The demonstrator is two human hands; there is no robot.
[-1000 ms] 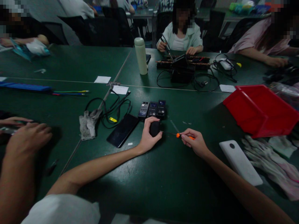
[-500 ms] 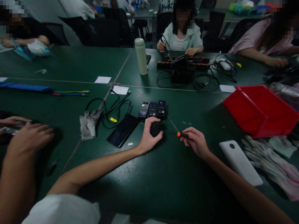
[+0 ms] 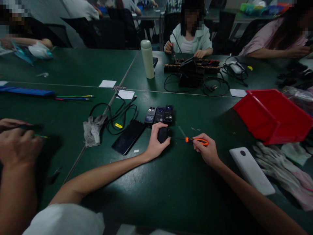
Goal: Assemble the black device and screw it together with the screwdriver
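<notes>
My left hand (image 3: 156,142) is closed round a small black box-shaped device (image 3: 162,134) and steadies it on the green table. In my right hand (image 3: 206,148) is a screwdriver (image 3: 199,141) with an orange and black handle, pinched by the fingers. Its thin shaft points left toward the side of the black device; whether the tip touches is too fine to tell. Just behind my left hand stand three small dark devices with screens (image 3: 159,113) in a row. A black smartphone (image 3: 128,137) lies left of my left hand. A thin clear strip (image 3: 182,131) lies beyond the screwdriver.
At right are a red bin (image 3: 274,117), a white power bank (image 3: 251,170) and work gloves (image 3: 283,173). A grey glove (image 3: 94,130) and black cable (image 3: 110,114) lie left. A pale green bottle (image 3: 147,59) stands ahead. A co-worker's hands (image 3: 21,143) are at far left.
My right fingers have shifted their grip on the screwdriver, and more of its orange handle now shows. My left hand stays in place. The co-worker's hand at far left has moved left.
</notes>
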